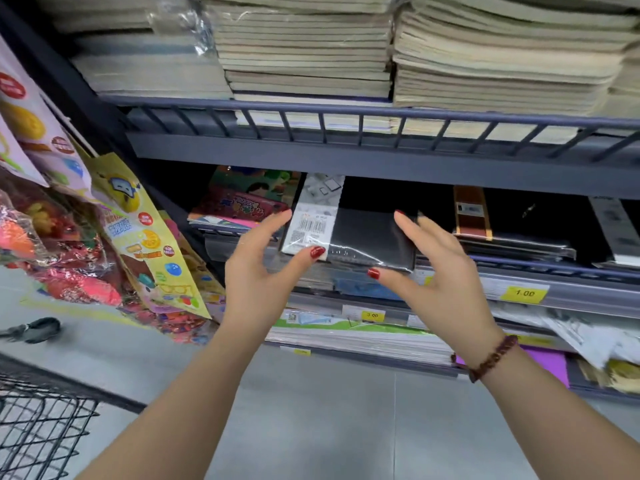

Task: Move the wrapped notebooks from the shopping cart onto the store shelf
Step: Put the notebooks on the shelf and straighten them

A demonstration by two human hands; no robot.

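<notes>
— Where's the notebook [370, 237]?
— On the middle shelf [540, 266]: black, in shiny clear wrap, white barcode label [311, 225] at left.
— Held?
— No. Left hand [256, 271] and right hand [440, 282] flank it, fingers straight, thumbs touching.

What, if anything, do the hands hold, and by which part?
The wrapped notebook, lightly between both hands: left hand at its left end, right hand at its right end.

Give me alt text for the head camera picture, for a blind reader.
A plastic-wrapped black notebook lies on a store shelf between two open hands: the left hand touches its near corner, the right hand sits at its right edge. Paper stacks fill the shelf above; a wire shopping cart shows lower left.
</notes>
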